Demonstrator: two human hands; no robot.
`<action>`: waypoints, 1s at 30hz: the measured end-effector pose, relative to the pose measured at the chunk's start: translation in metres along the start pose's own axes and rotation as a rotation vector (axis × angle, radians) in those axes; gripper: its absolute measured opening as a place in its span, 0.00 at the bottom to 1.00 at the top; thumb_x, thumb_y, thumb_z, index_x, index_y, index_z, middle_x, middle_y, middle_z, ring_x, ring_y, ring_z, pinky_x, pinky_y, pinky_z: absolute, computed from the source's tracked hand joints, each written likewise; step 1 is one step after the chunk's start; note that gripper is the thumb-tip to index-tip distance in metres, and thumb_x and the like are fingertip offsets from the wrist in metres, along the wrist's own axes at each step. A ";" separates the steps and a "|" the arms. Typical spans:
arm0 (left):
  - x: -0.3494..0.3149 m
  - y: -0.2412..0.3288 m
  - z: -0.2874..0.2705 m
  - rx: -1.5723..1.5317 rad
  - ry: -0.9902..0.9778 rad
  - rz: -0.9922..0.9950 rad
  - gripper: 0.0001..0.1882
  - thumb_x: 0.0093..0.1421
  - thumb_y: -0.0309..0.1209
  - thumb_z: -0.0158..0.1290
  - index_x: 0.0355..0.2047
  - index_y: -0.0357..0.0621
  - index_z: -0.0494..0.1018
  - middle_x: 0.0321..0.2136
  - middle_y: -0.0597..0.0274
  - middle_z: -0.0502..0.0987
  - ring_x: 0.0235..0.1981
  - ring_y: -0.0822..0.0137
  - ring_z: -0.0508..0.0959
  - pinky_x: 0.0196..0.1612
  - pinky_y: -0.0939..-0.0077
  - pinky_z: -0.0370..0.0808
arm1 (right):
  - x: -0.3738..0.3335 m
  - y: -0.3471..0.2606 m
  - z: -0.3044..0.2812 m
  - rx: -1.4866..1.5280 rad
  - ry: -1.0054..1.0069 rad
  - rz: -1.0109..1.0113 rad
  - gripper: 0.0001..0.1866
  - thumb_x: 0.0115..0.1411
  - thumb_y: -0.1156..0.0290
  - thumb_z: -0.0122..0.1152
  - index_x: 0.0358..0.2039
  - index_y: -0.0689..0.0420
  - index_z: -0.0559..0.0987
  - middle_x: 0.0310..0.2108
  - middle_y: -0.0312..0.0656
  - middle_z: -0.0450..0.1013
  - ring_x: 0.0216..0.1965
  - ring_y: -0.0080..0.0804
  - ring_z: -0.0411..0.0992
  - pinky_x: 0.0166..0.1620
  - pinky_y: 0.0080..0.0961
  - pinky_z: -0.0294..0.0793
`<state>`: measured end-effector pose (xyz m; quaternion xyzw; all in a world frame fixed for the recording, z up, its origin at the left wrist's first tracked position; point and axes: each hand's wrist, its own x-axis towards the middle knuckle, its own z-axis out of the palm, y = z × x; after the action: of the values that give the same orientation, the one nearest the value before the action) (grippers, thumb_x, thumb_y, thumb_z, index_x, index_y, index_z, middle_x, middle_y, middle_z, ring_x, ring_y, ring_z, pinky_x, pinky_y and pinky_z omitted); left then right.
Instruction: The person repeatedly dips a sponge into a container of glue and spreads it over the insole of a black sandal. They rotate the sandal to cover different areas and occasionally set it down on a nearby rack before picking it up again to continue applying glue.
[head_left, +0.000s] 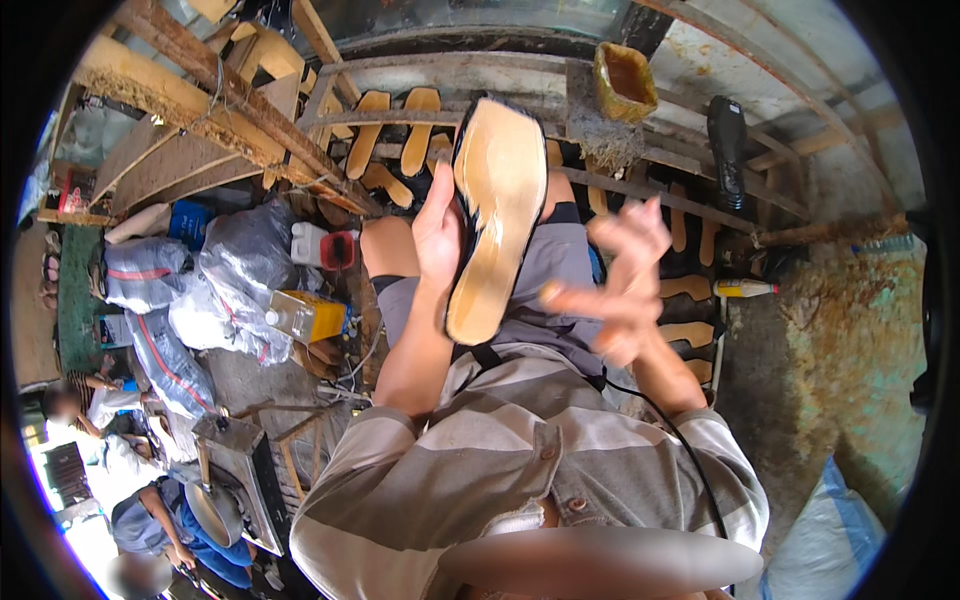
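Observation:
My left hand (437, 225) grips a shoe sole (500, 190) by its left edge, above my lap. It has a tan face with a dark rim, and that face is turned up. A wet, shiny smear covers its wider end and runs down into the narrow middle. To its right my right hand (625, 290) hangs in the air, apart from the sole and blurred by motion. Its fingers are spread, and a yellowish coating shows on one outstretched fingertip. Nothing can be seen in that hand.
Several tan sole pieces (420, 130) lie on the rack before me, more (686, 288) to the right. A crusted tub (625, 82) stands on the ledge near a black sole (727, 150). Plastic bags (245, 250) fill the left; a person (170, 520) sits lower left.

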<state>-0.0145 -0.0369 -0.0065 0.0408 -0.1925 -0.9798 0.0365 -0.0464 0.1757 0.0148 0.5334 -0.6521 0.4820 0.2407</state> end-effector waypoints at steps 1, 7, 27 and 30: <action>-0.006 0.002 0.001 -0.017 -0.124 -0.029 0.35 0.75 0.54 0.37 0.68 0.39 0.61 0.58 0.42 0.75 0.54 0.46 0.80 0.58 0.48 0.78 | 0.011 0.011 -0.014 -0.031 0.078 0.035 0.32 0.70 0.40 0.37 0.40 0.41 0.91 0.62 0.53 0.69 0.69 0.49 0.56 0.71 0.59 0.39; -0.029 -0.005 0.008 -0.119 -0.118 -0.138 0.34 0.75 0.52 0.37 0.69 0.39 0.59 0.63 0.45 0.72 0.59 0.47 0.77 0.61 0.34 0.72 | 0.050 0.081 -0.026 -0.343 -0.167 0.463 0.33 0.74 0.43 0.35 0.54 0.52 0.84 0.70 0.45 0.62 0.72 0.50 0.50 0.73 0.47 0.40; -0.019 -0.011 -0.012 -0.063 -0.117 -0.111 0.30 0.76 0.48 0.38 0.74 0.54 0.53 0.66 0.51 0.68 0.59 0.53 0.76 0.59 0.50 0.77 | 0.016 0.051 0.029 -0.561 -0.384 0.234 0.30 0.65 0.30 0.44 0.56 0.28 0.83 0.73 0.42 0.55 0.70 0.57 0.48 0.70 0.66 0.25; -0.017 -0.009 -0.020 -0.094 -0.134 -0.187 0.30 0.76 0.49 0.39 0.73 0.51 0.56 0.64 0.51 0.69 0.59 0.52 0.77 0.58 0.51 0.77 | 0.011 0.063 0.035 -0.585 -0.365 0.113 0.29 0.63 0.28 0.44 0.56 0.23 0.82 0.72 0.38 0.56 0.70 0.56 0.48 0.69 0.69 0.23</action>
<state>0.0041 -0.0346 -0.0271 -0.0089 -0.1438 -0.9873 -0.0662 -0.1014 0.1372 -0.0140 0.4821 -0.8234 0.1840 0.2359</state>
